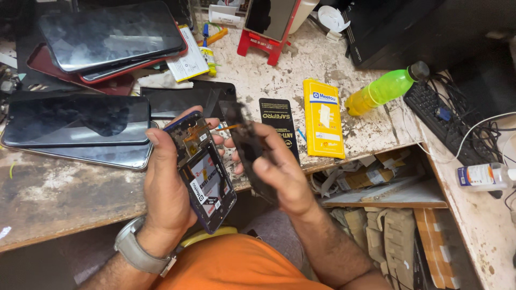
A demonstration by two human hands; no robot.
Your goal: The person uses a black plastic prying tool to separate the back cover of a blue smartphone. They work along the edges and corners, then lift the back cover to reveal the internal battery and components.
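Blue-framed opened phone body, light, rigid and fragile, rests above the tabletop edge in the left hand, grip closed around its sides, while the right hand pinches the thin, probably brittle detached screen panel by its edges.

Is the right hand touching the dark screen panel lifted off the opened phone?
Touching. The head view shows the right hand pinching the dark screen panel, thumb on its face, while the left hand cradles the opened phone.
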